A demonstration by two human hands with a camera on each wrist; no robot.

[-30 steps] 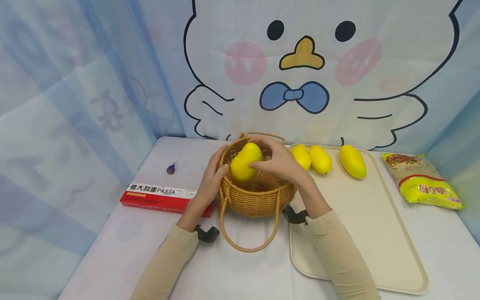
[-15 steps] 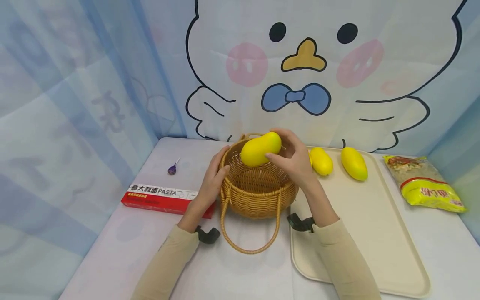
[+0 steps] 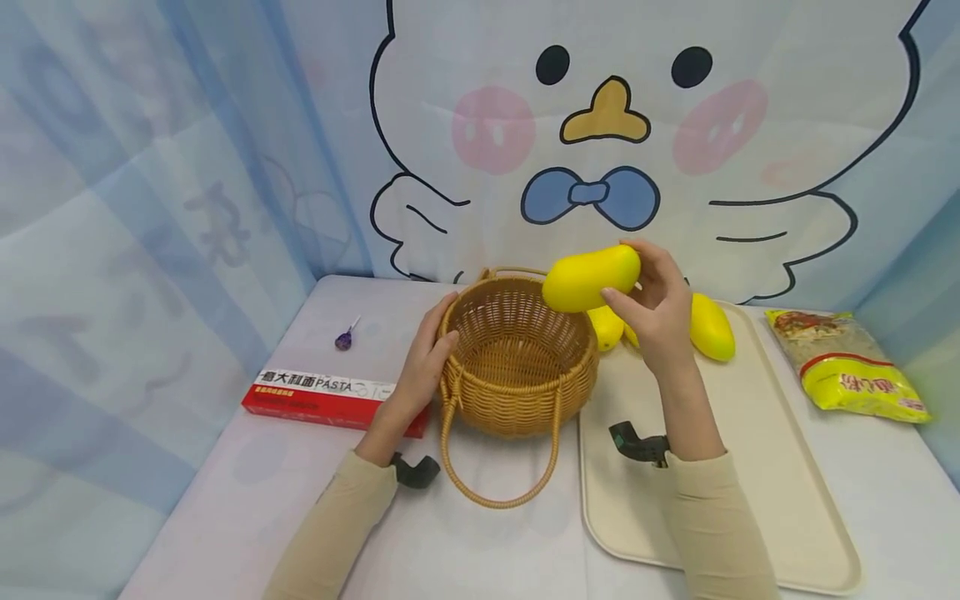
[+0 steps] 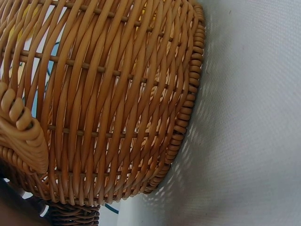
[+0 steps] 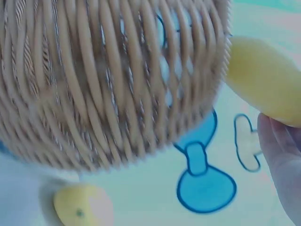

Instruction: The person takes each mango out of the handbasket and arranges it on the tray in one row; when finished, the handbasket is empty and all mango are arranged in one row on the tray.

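Observation:
In the head view a round wicker basket [image 3: 517,408] stands mid-table, its woven bottom visible and one handle folded down toward the front. My left hand [image 3: 426,358] grips the basket's left rim, thumb over the edge; woven wall fills the left wrist view. My right hand [image 3: 662,315] holds a yellow mango [image 3: 588,282] by one end, thumb and fingers round it, raised over the basket's right rim. The right wrist view shows that mango [image 5: 263,77] beside the basket wall. Two mangoes lie partly hidden behind my right hand, and another mango [image 3: 712,329] lies to its right.
A cream tray [image 3: 757,433] lies right of the basket, under those mangoes. Beyond it rests a yellow food packet [image 3: 862,375]. On the left are a red pasta box [image 3: 322,402] and a purple lollipop [image 3: 344,340]. A printed curtain [image 3: 600,242] hangs behind.
The right hand has lifted the mango from inside the basket and carried it right, past the rim. The left hand has stayed on the basket.

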